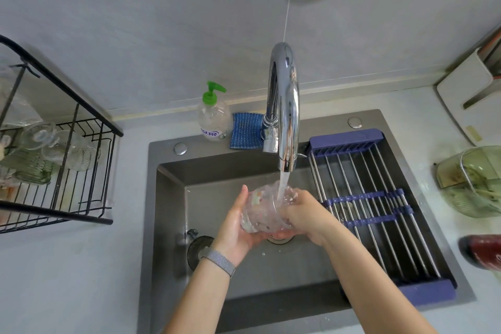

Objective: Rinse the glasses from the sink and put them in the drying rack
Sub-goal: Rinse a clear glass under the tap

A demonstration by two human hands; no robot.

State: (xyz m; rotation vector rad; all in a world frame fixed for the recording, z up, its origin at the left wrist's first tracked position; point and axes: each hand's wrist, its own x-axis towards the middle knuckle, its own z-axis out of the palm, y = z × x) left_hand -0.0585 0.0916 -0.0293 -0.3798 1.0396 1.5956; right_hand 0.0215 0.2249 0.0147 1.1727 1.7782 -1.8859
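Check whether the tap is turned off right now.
No, water streams from the faucet into the glass held by the left hand and right hand.

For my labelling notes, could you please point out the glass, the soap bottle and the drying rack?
glass (260,211), head view, on its clear side wall.
soap bottle (213,118), head view, on its clear body.
drying rack (89,127), head view, on its black wire rim.

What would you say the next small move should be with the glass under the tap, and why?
Probably turn the glass a little under the stream, so water reaches every side. Both the left hand and the right hand hold it beneath the running tap, over the sink. Afterwards it could go in the black rack on the left, where other glassware already sits.
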